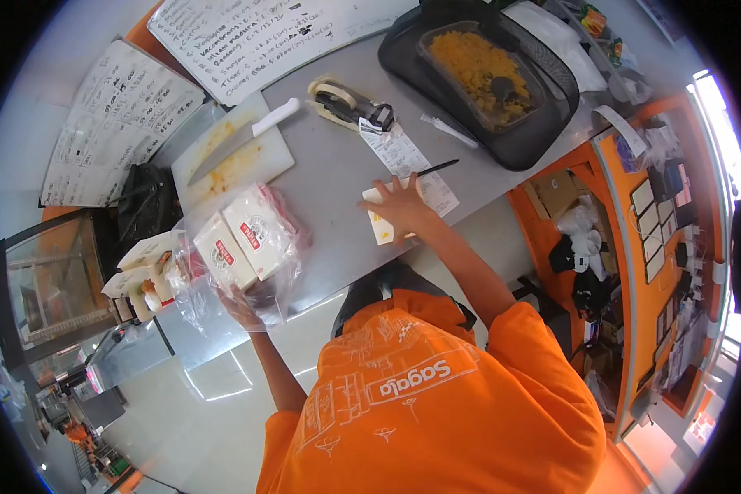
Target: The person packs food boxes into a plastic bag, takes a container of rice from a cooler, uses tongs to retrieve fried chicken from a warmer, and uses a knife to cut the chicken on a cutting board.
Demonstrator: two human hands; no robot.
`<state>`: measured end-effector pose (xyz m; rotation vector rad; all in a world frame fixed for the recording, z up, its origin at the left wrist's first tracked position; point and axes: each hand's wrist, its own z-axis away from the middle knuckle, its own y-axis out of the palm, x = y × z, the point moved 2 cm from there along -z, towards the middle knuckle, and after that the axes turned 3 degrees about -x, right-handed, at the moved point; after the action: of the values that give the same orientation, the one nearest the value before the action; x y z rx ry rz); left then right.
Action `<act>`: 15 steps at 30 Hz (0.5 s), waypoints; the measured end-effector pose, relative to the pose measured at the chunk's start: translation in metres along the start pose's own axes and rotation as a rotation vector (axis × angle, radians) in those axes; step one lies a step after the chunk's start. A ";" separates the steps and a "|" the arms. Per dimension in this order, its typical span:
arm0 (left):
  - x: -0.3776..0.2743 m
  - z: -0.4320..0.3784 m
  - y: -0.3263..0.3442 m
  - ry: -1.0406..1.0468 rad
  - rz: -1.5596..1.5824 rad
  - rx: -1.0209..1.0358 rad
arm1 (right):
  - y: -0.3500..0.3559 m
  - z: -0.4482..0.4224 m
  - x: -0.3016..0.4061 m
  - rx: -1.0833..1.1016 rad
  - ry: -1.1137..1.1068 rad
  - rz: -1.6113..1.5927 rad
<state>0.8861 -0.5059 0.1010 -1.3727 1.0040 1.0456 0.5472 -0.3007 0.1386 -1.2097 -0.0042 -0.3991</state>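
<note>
A clear plastic bag (pixel 293 253) on the steel counter wraps two white printed cardboard boxes (pixel 260 230) and some red-and-white packaging behind them. At the bag's near left corner, my left hand (pixel 241 307) holds the film against the lower edge of a box. My right hand (pixel 400 207) spreads its fingers over a small white box with yellow print (pixel 380 227) and grips it from above, hiding much of it. Beneath and beyond that box lies a long printed receipt (pixel 401 154). A black pen (pixel 439 167) rests across the paper beside my right fingertips.
A knife (pixel 234 145) lies on a stained white cutting board (pixel 278 163). Further back are a tape dispenser (pixel 339 105) and a black bag (pixel 500 151) under a tub of yellow food (pixel 478 68). Open food boxes (pixel 139 281) stand left. Orange shelving (pixel 617 247) is at right.
</note>
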 end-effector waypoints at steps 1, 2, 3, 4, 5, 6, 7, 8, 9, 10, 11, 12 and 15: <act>0.001 0.001 -0.001 -0.010 0.014 -0.020 | 0.006 -0.003 0.004 -0.017 -0.016 -0.038; 0.003 0.003 -0.001 -0.021 0.027 -0.034 | 0.011 -0.006 0.009 -0.033 -0.032 -0.076; 0.004 0.002 -0.004 -0.027 0.035 -0.051 | 0.013 -0.011 0.017 -0.056 -0.048 -0.103; 0.005 0.002 -0.005 -0.032 0.048 -0.067 | 0.014 -0.015 0.025 -0.080 -0.060 -0.129; 0.007 0.002 -0.007 -0.041 0.061 -0.079 | 0.015 -0.021 0.034 -0.103 -0.072 -0.155; 0.010 0.002 -0.010 -0.044 0.075 -0.097 | 0.017 -0.028 0.042 -0.156 -0.043 -0.170; 0.014 0.003 -0.012 -0.052 0.093 -0.112 | 0.014 -0.037 0.048 -0.182 -0.010 -0.218; 0.018 0.005 -0.015 -0.060 0.118 -0.136 | 0.010 -0.047 0.055 -0.208 0.022 -0.266; 0.025 0.009 -0.022 -0.069 0.146 -0.168 | 0.006 -0.058 0.063 -0.233 0.049 -0.315; 0.038 0.014 -0.033 -0.071 0.193 -0.222 | -0.010 -0.060 0.074 -0.343 0.014 -0.356; 0.055 0.021 -0.049 -0.055 0.250 -0.295 | -0.036 -0.055 0.086 -0.450 -0.023 -0.396; 0.068 0.023 -0.066 -0.015 0.192 -0.366 | -0.053 -0.054 0.096 -0.562 -0.052 -0.436; 0.009 0.035 -0.049 0.115 -0.406 -0.558 | -0.074 -0.085 0.123 -0.576 -0.152 -0.389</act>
<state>0.9345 -0.4684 0.1037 -2.0098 0.4824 0.9770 0.6214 -0.4359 0.2009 -1.8144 -0.2749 -0.6751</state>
